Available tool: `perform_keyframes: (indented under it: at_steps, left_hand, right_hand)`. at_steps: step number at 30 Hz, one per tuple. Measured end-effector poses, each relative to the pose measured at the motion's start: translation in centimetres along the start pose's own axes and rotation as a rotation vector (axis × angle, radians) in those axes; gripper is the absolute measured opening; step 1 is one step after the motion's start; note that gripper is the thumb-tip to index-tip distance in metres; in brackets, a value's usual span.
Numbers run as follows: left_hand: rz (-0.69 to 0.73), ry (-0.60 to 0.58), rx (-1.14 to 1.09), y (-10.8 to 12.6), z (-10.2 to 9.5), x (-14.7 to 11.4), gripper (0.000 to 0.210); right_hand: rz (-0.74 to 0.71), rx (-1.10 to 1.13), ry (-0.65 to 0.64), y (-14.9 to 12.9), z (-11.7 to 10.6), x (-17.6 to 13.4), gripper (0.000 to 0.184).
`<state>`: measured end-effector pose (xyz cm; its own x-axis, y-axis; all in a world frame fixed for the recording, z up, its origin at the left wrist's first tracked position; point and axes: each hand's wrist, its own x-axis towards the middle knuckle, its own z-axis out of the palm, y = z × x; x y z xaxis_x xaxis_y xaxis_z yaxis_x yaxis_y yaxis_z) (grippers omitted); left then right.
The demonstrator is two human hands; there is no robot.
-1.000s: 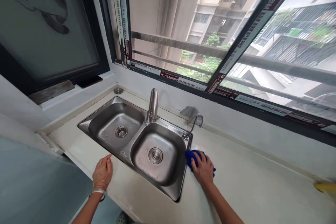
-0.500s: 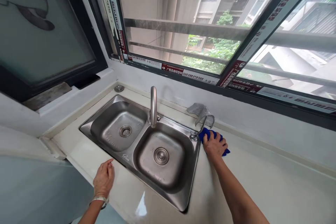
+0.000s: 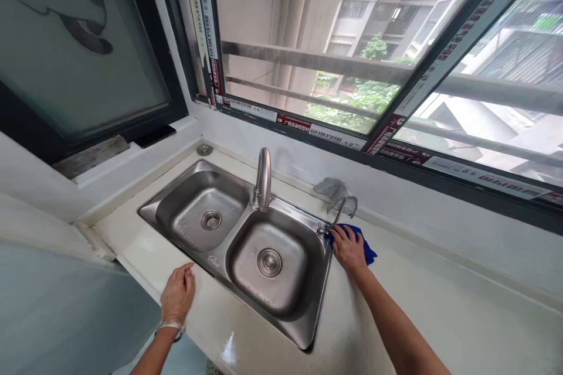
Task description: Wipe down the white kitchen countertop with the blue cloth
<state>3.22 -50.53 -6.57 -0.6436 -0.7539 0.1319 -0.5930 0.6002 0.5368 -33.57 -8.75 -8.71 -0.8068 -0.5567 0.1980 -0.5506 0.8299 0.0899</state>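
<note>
My right hand (image 3: 350,250) is closed over a blue cloth (image 3: 368,252) on the counter, beside the right rim of the sink. Its fingertips lie close to the base of a small thin-spouted tap (image 3: 335,217); whether they touch it I cannot tell. Part of the cloth is hidden beneath the palm. Near the counter's front edge, my left hand (image 3: 178,293) rests with its fingers loosely curled together and nothing visible in them. The steel double-bowl sink (image 3: 220,263) lies between both hands, and a tall curved faucet (image 3: 264,179) stands behind it.
A crumpled clear wrap (image 3: 336,193) lies behind the small tap, against the wall. A round metal cap (image 3: 204,149) is set in the counter's back left corner. The pale counter (image 3: 440,304) stretches right, below the window frame (image 3: 325,132).
My right hand has slid left with the blue cloth, closer to the small tap's base. The left hand stays about where it was on the counter. The view has shifted slightly.
</note>
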Motion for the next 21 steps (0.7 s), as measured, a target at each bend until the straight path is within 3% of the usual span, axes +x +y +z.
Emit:
perform_keyframes:
  at_steps: [7,21]
  left_hand:
    - [0.033,0.029,0.003,0.0,0.1,-0.1,0.033]
    - [0.103,0.086,-0.096,-0.9,1.0,-0.4,0.034]
  right_hand:
    - [-0.013,-0.028,-0.044,-3.0,-1.5,-2.6,0.044]
    - [-0.092,-0.001,-0.020,-10.6,-5.3,-13.8,0.038]
